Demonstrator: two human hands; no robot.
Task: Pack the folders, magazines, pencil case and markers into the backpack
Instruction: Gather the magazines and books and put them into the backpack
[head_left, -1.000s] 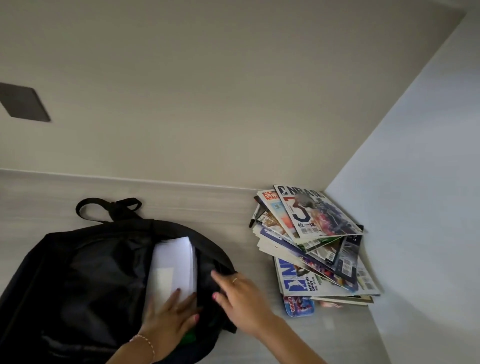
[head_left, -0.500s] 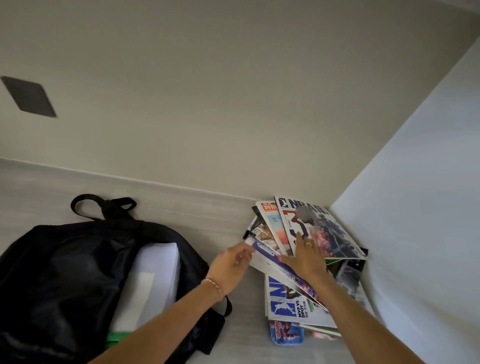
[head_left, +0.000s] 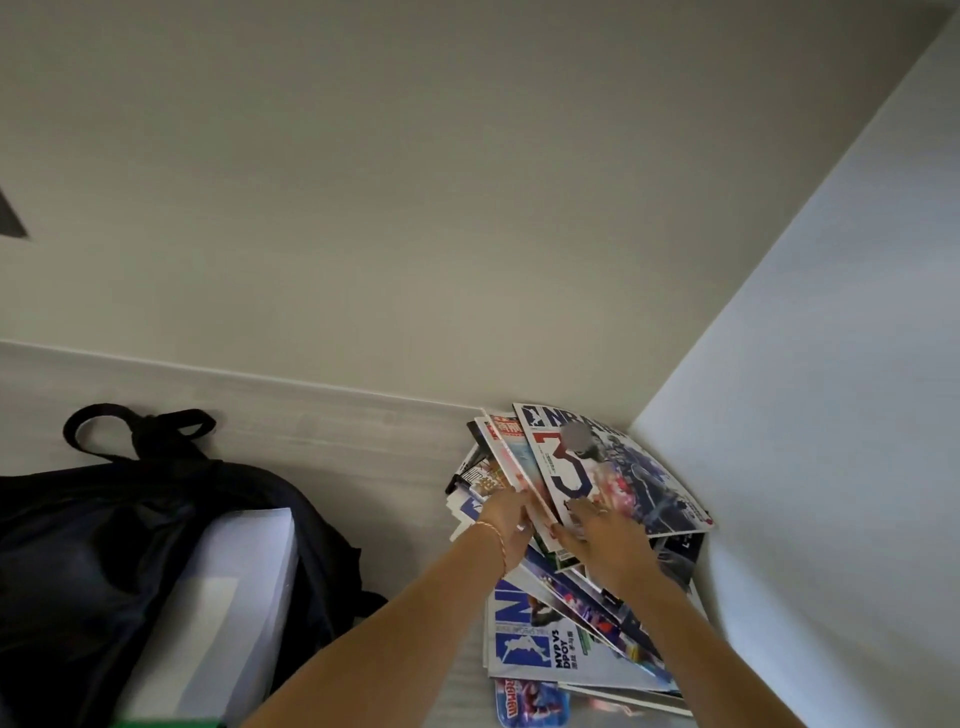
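A fanned pile of magazines (head_left: 524, 639) lies in the right corner of the table. Its top issue (head_left: 628, 478) shows a big "3" and basketball players. My left hand (head_left: 511, 522) grips the left edge of the upper magazines. My right hand (head_left: 597, 535) rests on the top cover, thumb tucked at its lower edge. The black backpack (head_left: 78, 561) lies open at the left with white folders (head_left: 228, 587) sticking out of it and a green edge (head_left: 171, 722) below them. A colourful pencil case (head_left: 530, 704) peeks out under the pile. A black marker (head_left: 462, 475) lies at the pile's left.
The grey table top (head_left: 337, 452) meets a beige wall behind and a white wall (head_left: 831, 415) close on the right of the pile. The backpack's carry loop (head_left: 135, 431) lies on the table towards the back wall.
Both hands left the backpack and the folders, and reached right to the magazine pile. They now sit together on the upper magazines. The view has shifted right.
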